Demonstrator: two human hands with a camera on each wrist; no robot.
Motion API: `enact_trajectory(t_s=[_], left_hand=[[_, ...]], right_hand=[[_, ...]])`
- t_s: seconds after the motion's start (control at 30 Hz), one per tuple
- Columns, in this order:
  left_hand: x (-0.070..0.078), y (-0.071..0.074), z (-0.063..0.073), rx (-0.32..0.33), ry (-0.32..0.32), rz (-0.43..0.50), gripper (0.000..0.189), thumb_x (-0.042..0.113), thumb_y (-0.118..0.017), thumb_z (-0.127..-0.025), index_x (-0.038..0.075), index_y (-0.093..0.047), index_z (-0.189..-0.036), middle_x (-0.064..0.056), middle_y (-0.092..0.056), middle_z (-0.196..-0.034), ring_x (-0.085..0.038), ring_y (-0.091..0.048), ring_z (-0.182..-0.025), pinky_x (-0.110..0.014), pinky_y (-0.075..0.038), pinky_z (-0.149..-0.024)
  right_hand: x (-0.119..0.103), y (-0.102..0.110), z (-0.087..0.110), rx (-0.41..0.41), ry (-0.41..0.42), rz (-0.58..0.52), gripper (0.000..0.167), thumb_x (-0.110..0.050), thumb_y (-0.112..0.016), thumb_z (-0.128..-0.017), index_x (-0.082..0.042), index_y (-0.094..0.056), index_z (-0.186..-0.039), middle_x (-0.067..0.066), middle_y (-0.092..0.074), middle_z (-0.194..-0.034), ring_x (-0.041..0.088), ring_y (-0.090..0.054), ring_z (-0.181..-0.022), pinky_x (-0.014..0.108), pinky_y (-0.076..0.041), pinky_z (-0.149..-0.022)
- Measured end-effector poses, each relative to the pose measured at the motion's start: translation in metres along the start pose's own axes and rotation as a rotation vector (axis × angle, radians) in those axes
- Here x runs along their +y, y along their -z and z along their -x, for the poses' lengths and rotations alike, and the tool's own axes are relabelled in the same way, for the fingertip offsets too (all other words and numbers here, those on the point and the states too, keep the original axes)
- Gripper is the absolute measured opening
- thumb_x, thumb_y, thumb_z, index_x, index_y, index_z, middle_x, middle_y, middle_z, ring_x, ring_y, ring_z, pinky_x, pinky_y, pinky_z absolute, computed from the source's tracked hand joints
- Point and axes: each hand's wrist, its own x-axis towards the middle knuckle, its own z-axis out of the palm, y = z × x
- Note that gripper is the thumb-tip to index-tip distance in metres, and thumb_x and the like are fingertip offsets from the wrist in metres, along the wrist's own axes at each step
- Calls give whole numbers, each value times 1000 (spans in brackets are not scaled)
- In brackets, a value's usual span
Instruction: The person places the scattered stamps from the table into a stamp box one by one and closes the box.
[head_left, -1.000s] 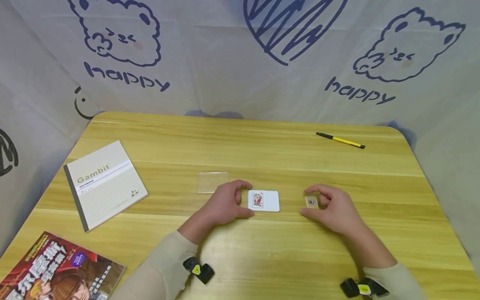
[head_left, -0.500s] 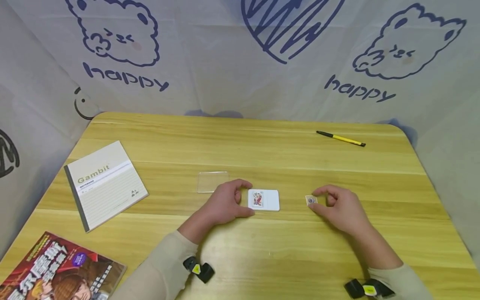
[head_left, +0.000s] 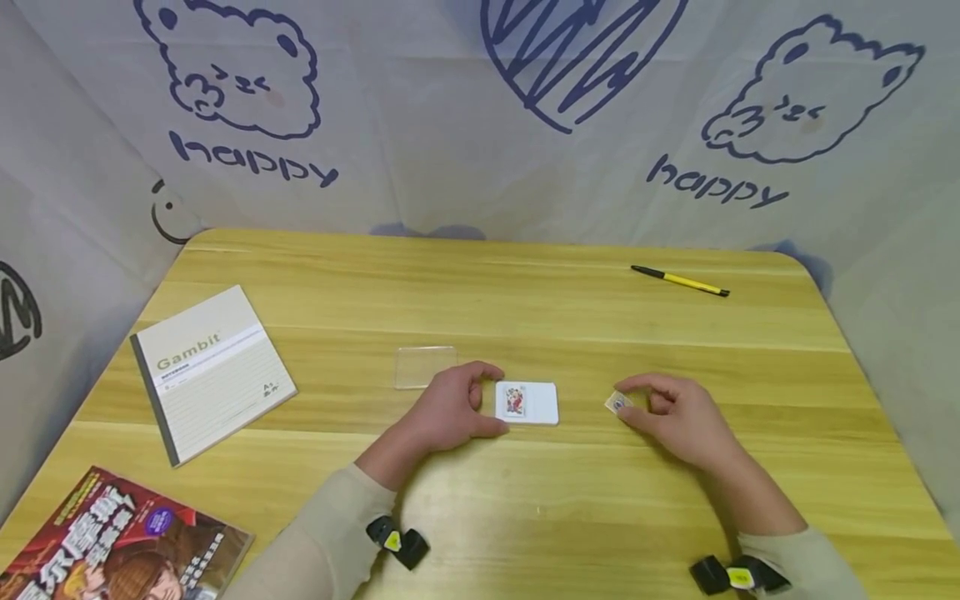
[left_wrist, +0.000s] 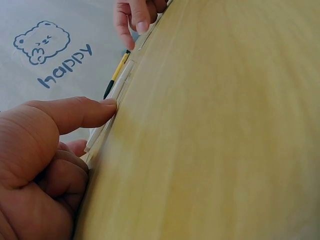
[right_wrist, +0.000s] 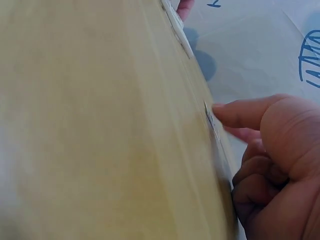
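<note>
My left hand (head_left: 450, 408) holds a flat white rectangular case (head_left: 546, 403) by its left end, thumb on the near edge and index finger on the far one. On the case's left half lies a small picture piece (head_left: 514, 401) with a red and white figure. To the right, my right hand (head_left: 682, 417) pinches a small square card (head_left: 617, 402) with a dark round picture, thumb and index finger at its right side. In the right wrist view the card (right_wrist: 212, 121) lies close to the tabletop, beside the thumb. A clear plastic lid (head_left: 420, 367) lies behind the left hand.
A notebook (head_left: 213, 375) lies at the left of the wooden table (head_left: 480, 517), and an illustrated book (head_left: 120, 542) at the front left. A yellow and black pen (head_left: 681, 281) lies at the back right. A printed cloth (head_left: 420, 108) hangs behind the table.
The small square card has turned and tilted a little, and the right thumb and index finger have drawn together at it. The left hand and the white case stay put.
</note>
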Motion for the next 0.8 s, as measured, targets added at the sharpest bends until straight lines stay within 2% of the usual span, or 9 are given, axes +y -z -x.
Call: enact_trajectory(t_s=[0.07,0.23,0.4,0.5,0.63,0.8], left_hand=[[0,0,0,1,3,-2,63,11,-90,-73,1,-60,-128,0,-42,-67,-13,-38,-58,-27,-34,-55],[-1,-1,0,6,3,2,62,10,-90,-73,1,-61,-127,0,-41,-67,-13,-37,-58,-27,-34,-55],[0,-1,0,5,6,10,62,9,-90,-72,1,-61,-126,0,-42,-66,-13,-37,-57,-27,-33,-55],[0,-1,1,5,6,12,62,9,-90,-72,1,-61,-126,0,-41,-66,-13,-37,-57,-27,-33,-54],[0,-1,1,6,6,15,62,9,-90,-72,1,-61,-126,0,-41,-66,-13,-37,-57,-27,-33,-55],[-1,-1,0,7,0,16,61,10,-90,-72,1,-61,-126,0,-41,-67,-13,-37,-58,-28,-33,-56]], right_hand=[[0,0,0,8,-2,31,25,-21,-82,-86,-11,-73,-107,-3,-32,-56,9,-26,-50,28,-34,-55],[-1,-1,0,19,-13,94,28,-25,-84,-83,-9,-71,-103,-6,-31,-57,11,-26,-52,29,-32,-55],[-1,-3,0,16,0,36,25,-19,-84,-83,-8,-70,-101,-4,-31,-59,11,-28,-52,29,-33,-57],[1,-5,0,39,50,6,21,-13,-84,-82,-11,-71,-97,-1,-38,-62,12,-32,-53,29,-35,-57],[3,-7,1,73,114,-5,19,-7,-85,-80,-14,-72,-93,2,-54,-70,11,-37,-48,28,-34,-45],[4,-9,2,63,137,-20,20,-4,-83,-81,-14,-75,-95,0,-64,-78,8,-35,-44,27,-32,-40]])
